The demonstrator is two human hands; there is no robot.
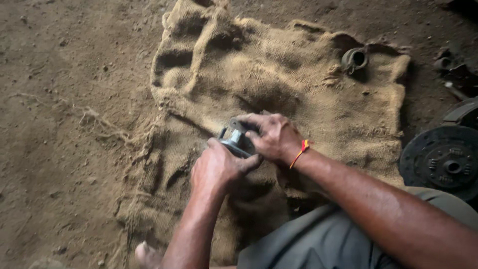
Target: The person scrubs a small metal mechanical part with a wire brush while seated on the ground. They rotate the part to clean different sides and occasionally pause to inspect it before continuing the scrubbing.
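Note:
Both hands hold a small grey metal part (236,141) over a brown burlap sack (298,99) spread on the dirt floor. My left hand (216,168) grips it from below and the near side. My right hand (273,137), with a red-orange thread round the wrist, closes over its top and far side. The hands hide most of the part.
A small round metal fitting (354,59) lies on the sack's far right corner. A dark round clutch-like disc (444,160) and other dark metal parts (454,69) sit on the ground at the right. My grey-trousered knee (318,239) and a bare toe (145,254) are at the bottom.

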